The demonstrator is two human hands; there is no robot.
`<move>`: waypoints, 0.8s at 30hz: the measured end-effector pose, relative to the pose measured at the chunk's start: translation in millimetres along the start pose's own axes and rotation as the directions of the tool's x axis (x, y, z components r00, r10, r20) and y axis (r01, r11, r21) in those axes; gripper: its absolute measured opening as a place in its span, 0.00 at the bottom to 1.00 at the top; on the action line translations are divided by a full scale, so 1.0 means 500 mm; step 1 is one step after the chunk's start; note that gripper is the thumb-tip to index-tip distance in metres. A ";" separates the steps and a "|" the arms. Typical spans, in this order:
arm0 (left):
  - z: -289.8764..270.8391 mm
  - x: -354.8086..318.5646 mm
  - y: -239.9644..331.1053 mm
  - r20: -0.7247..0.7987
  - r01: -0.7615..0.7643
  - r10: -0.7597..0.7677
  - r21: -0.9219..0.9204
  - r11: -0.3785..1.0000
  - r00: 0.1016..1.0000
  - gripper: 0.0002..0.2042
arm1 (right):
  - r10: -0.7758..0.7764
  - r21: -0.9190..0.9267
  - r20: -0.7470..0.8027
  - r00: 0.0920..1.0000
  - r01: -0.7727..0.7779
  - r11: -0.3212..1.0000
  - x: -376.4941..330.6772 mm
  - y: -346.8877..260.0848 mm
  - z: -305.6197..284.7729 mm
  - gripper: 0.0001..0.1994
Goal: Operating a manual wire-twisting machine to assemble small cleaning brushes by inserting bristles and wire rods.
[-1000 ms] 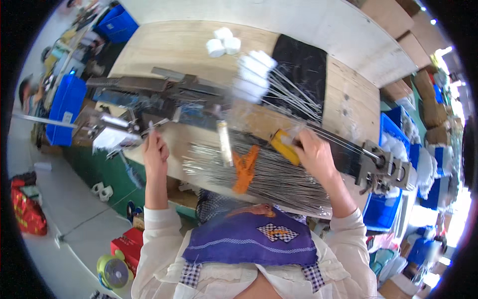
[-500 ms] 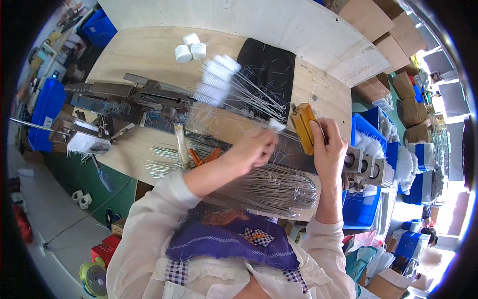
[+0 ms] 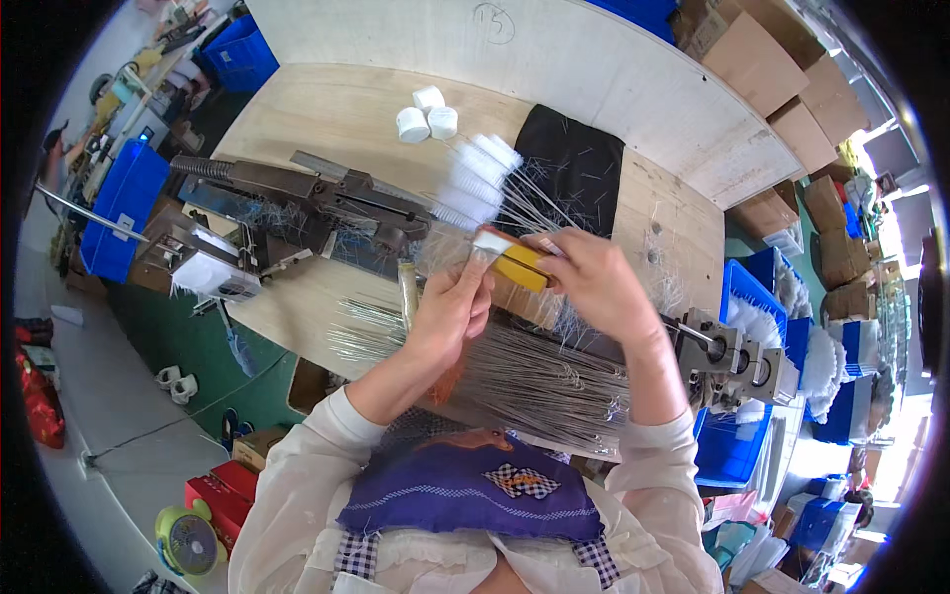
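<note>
Yellow block (image 3: 522, 269) observed above the table's (image 3: 327, 99) middle, clamped in the right hand (image 3: 597, 282). Left hand (image 3: 452, 309) pinches a small whitish piece (image 3: 487, 244) at the block's left end. Metal wires (image 3: 539, 381) lie along the front edge.

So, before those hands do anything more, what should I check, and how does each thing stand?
1. Right hand gripping the yellow block: ok.
2. Left hand up at the block's left end: ok.
3. Left hand's firm hold on the white tuft there: cannot tell, too small.
4. White rolls away from both hands: ok, farther back on the table.
5. Wire stems evenly lined up: not ok, their left ends fan out.
6. Black cloth free of loose bristles: not ok, strands scattered.
</note>
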State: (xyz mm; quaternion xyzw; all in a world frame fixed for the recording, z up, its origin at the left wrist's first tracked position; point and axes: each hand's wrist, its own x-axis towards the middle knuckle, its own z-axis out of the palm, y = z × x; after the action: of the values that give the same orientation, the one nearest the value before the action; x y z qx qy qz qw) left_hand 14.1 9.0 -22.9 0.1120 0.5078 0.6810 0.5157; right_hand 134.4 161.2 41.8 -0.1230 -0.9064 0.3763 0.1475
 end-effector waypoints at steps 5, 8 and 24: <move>0.012 0.006 -0.018 0.051 0.057 -0.060 0.060 0.997 0.997 0.27 | 0.317 0.433 0.312 0.895 -0.431 0.792 0.032 0.036 -0.036 0.13; 0.051 -0.001 -0.007 0.196 0.096 -0.024 -0.366 0.926 0.980 0.36 | 0.358 0.333 0.283 0.890 -0.441 0.834 0.041 0.009 -0.037 0.14; -0.015 -0.015 0.029 0.268 0.142 0.061 -0.676 0.723 0.962 0.38 | 0.007 -0.234 -0.225 0.974 -0.061 0.970 0.053 -0.030 0.027 0.04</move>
State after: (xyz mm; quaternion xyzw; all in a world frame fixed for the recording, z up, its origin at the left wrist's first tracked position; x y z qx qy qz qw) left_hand 3.9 -0.7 -12.1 -0.0069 0.1449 0.7871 0.5996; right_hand 103.4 151.2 48.2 -0.1967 -0.9206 0.2506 0.2256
